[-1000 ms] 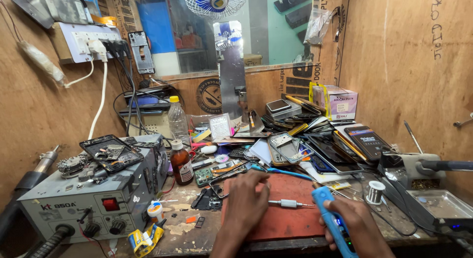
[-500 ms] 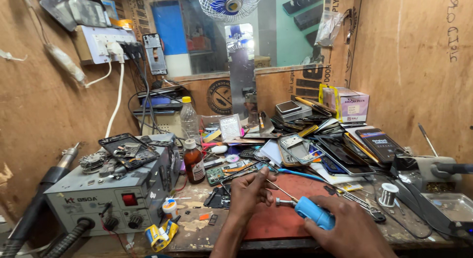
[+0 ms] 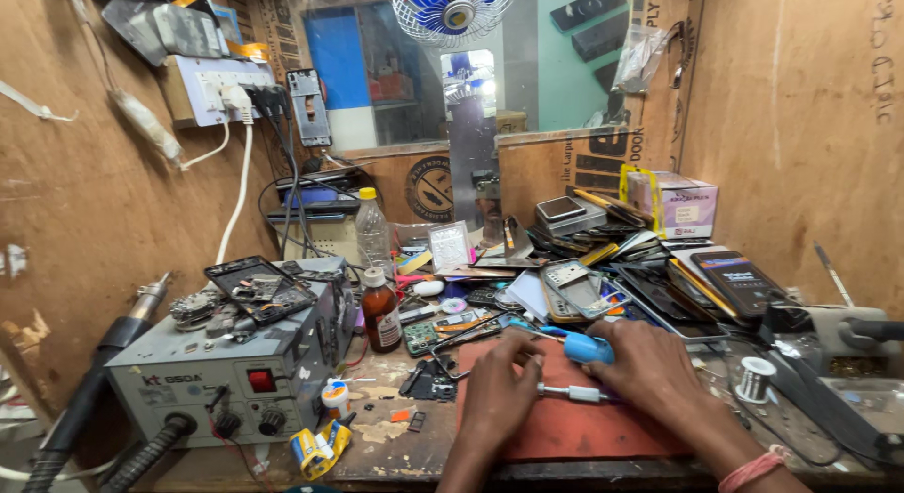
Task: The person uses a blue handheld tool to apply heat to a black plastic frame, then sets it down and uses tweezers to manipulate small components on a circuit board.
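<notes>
My left hand rests on the red work mat with its fingers curled down. Its fingertips meet the end of a small silver screwdriver lying on the mat; whether they grip it is unclear. My right hand is closed around a blue-handled tool. The tool lies low over the mat and its thin tip points left, toward a green circuit board. The two hands sit close together, with the screwdriver between them.
A grey hot-air station with hoses stands at the left, a brown bottle beside it. Phones and parts are piled behind the mat. A solder spool sits at the right. Plywood walls close in both sides.
My right hand has swung the blue-handled tool from upright to lying low and pointing left. My left hand has drawn its fingers in beside the screwdriver. The camera has moved nearer.
</notes>
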